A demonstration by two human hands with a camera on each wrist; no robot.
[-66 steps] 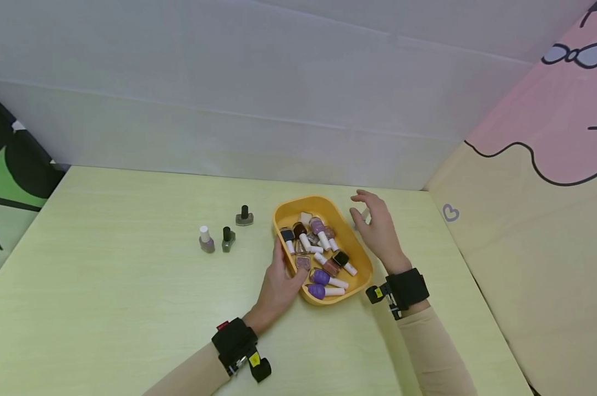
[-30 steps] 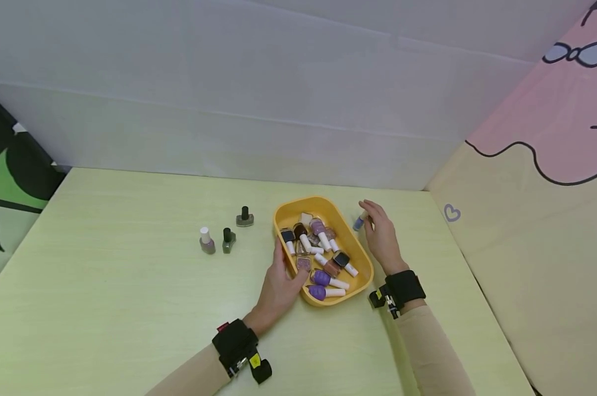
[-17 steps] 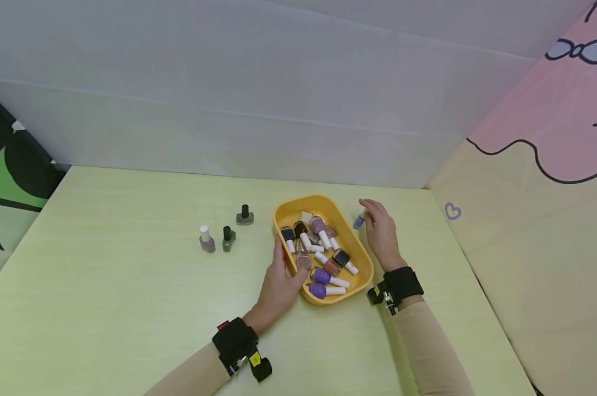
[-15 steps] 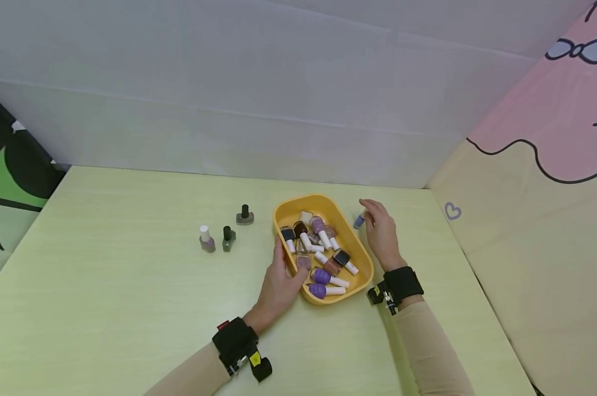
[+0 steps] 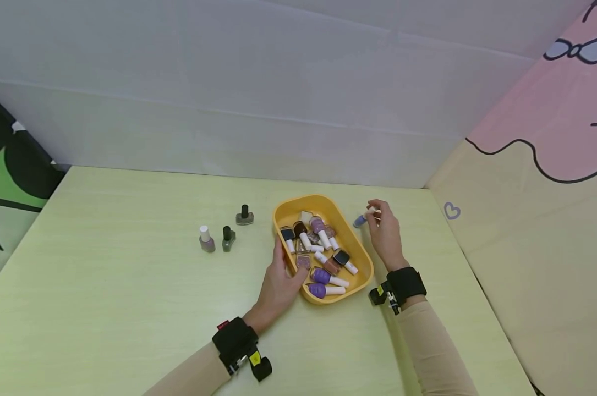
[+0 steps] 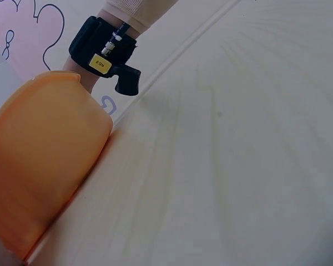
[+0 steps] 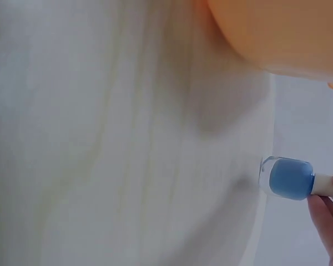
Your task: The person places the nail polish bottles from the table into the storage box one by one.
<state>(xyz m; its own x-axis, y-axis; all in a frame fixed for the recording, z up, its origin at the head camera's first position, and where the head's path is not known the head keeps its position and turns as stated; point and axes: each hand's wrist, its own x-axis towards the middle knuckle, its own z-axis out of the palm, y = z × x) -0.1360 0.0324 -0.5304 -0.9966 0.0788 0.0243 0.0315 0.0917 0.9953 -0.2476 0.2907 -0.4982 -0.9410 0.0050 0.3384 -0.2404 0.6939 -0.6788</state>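
Note:
My left hand [image 5: 278, 289] grips the near-left side of a yellow plastic basket [image 5: 294, 210], thumb over the rim. Several nail polish bottles lie inside, among them two purple ones with white caps [image 5: 335, 291]. Beyond the basket's right side, my right hand [image 5: 386, 234] pinches the pale cap of a blue nail polish bottle [image 5: 360, 221]. The right wrist view shows that blue bottle [image 7: 291, 178] on its side in the air, its glass base pointing away from the fingers. In the left wrist view, the basket's outer wall [image 6: 44, 144] fills the left, and the left fingers are mostly hidden.
Left of the basket, three nail polish bottles stand upright on the pale table [image 5: 130, 275]: a lilac one with a white cap [image 5: 206, 240] and two greyish ones with black caps, the nearer one [image 5: 228, 240] and the farther one [image 5: 245, 216]. A grey wall [image 5: 248, 143] rises behind.
My right hand, earlier with spread fingers beside the basket, has closed on the blue bottle's cap and drawn slightly right, tilting the bottle. The left hand and basket have stayed put.

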